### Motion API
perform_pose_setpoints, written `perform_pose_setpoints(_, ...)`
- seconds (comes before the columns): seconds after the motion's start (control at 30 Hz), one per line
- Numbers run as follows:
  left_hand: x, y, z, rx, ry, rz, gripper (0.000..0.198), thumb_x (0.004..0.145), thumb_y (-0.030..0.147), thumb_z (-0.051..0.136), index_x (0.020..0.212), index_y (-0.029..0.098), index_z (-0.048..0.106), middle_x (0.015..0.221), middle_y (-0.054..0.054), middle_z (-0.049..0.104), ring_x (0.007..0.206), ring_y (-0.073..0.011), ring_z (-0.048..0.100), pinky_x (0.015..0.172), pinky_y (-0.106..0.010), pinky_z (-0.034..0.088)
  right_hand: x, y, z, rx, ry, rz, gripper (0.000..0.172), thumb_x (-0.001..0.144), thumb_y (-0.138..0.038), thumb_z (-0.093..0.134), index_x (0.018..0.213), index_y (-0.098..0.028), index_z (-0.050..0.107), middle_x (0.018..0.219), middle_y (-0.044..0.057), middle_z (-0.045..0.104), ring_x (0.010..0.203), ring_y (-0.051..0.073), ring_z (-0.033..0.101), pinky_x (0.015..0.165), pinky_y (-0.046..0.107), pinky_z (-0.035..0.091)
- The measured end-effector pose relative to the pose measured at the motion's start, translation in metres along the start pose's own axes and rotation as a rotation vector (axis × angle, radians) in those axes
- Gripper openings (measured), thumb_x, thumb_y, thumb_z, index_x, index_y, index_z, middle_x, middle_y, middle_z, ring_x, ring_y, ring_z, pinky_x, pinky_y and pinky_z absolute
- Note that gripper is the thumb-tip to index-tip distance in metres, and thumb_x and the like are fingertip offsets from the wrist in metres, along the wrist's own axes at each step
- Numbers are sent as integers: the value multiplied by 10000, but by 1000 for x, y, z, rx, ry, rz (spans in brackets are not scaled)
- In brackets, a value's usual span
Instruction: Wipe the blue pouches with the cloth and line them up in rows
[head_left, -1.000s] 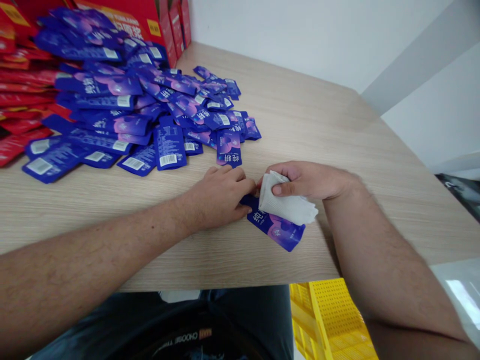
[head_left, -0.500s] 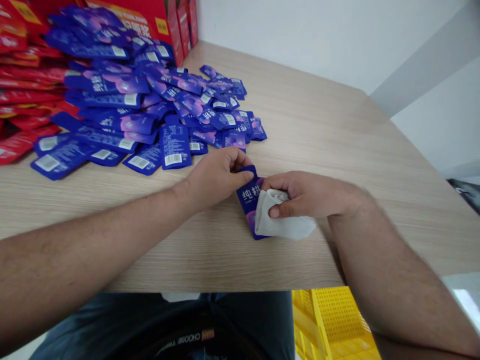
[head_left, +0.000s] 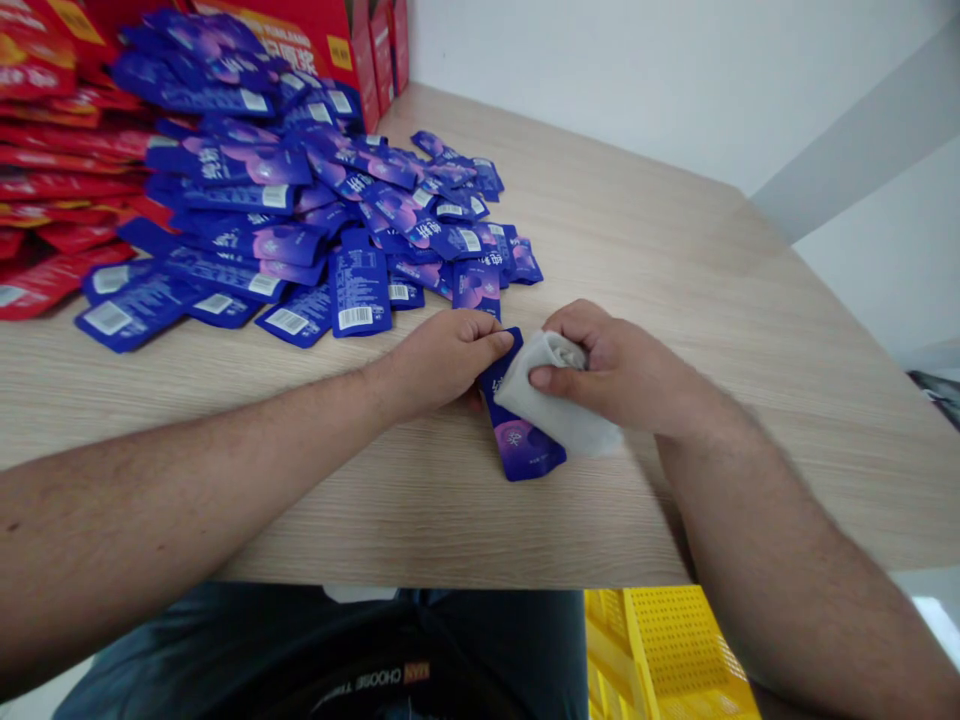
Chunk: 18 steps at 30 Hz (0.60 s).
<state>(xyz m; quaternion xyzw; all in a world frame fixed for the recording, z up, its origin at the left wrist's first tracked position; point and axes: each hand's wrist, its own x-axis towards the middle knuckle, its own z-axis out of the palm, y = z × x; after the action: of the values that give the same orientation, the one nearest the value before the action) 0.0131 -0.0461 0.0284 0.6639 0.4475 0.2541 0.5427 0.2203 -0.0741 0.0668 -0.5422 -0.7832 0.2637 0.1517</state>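
Note:
A blue and purple pouch (head_left: 523,447) with white printing lies near the table's front edge. My left hand (head_left: 457,355) pinches its upper end between thumb and fingers. In my right hand (head_left: 600,355) is a folded white cloth (head_left: 559,410), gripped with the thumb on top. The cloth rests over the right side of the pouch and hides part of its lettering. Just beyond my left hand lies the loose edge of a heap of similar blue pouches (head_left: 360,290), several showing white barcode labels.
Red pouches (head_left: 67,190) are stacked at the far left. Red boxes (head_left: 330,50) stand behind the blue heap, by the white wall (head_left: 637,80). Below the front edge of the wooden table (head_left: 337,520), at the right, is a yellow perforated plastic crate (head_left: 675,640).
My right hand has moved up along the pouch with the cloth, uncovering more of its lower end. My left hand still grips the upper end. The view has shifted slightly.

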Motion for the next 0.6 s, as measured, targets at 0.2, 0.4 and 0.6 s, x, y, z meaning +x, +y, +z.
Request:
perform_pose_setpoints(0.2, 5, -1, 5, -237, 15, -88, 233, 933, 271, 590, 713, 197, 610, 598, 25, 557, 476, -110, 518, 412, -225, 435, 0, -11, 12, -76, 53, -60, 240, 863, -452, 723, 957, -234, 688, 961, 51, 669, 906, 236, 613, 821, 351, 470)
perform_pose_setpoints(0.4, 6, 0, 7, -348, 48, -119, 235, 909, 249, 600, 681, 195, 591, 580, 30, 533, 472, -104, 494, 419, -219, 415, -4, -10, 19, -158, 307, -190, 152, 860, -356, 740, 933, -228, 703, 924, 66, 658, 929, 261, 606, 814, 378, 481)
perform_pose_setpoints(0.6, 7, -5, 6, -309, 45, -66, 195, 856, 228, 636, 667, 184, 626, 585, 28, 558, 498, -90, 469, 454, -210, 365, -2, -9, 28, -173, 292, -304, 158, 819, -287, 758, 949, -224, 695, 934, 57, 673, 863, 239, 611, 772, 364, 480)
